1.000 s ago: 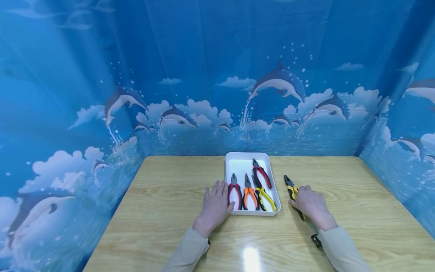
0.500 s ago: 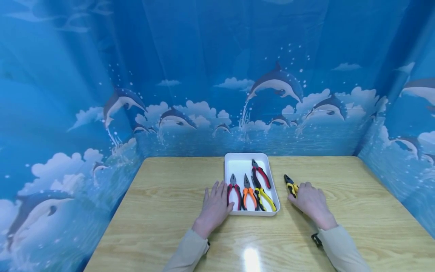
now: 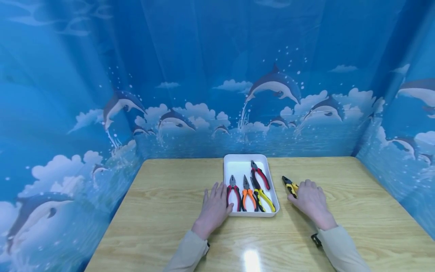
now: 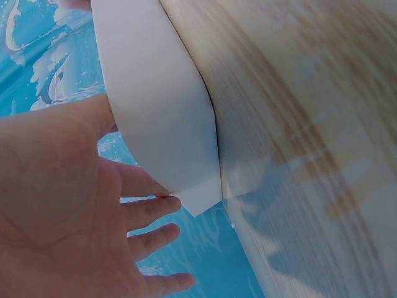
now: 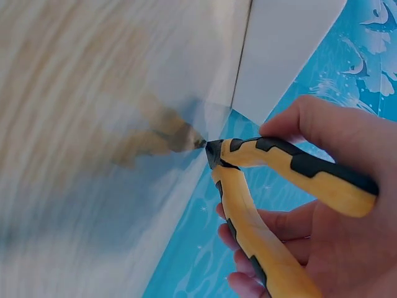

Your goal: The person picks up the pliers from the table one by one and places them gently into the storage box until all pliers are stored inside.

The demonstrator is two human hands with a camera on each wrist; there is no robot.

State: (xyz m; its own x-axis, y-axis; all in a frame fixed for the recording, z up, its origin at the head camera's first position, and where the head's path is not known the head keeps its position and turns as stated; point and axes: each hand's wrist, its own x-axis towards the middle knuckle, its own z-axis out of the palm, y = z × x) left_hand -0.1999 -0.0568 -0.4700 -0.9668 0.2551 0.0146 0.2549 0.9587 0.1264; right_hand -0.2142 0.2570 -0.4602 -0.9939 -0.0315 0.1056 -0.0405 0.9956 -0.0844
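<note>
My left hand (image 3: 215, 207) lies at the near left corner of a white tray (image 3: 242, 160), fingers stretched out, the thumb over its rim. The left wrist view has fingertips right at the tray's outer wall (image 4: 158, 93). Right of the tray, my right hand (image 3: 310, 199) grips yellow-and-black pliers (image 3: 291, 186). The right wrist view shows the spread handles (image 5: 248, 211) between thumb and fingers, the dark head pointing at the table. From the head view, most of the handles are hidden under the hand.
Inside the tray lie red-and-black pliers (image 3: 239, 196) at left, orange-handled pliers (image 3: 249, 193), yellow-handled pliers (image 3: 269, 201) and another red-handled pair (image 3: 263, 179) at the far right. The wooden table (image 3: 163, 211) meets a dolphin-print curtain (image 3: 190, 139) at the back.
My right hand has closed round the yellow-and-black pliers, and their handle ends, visible below the hand earlier, are now hidden. The left hand stays at the tray.
</note>
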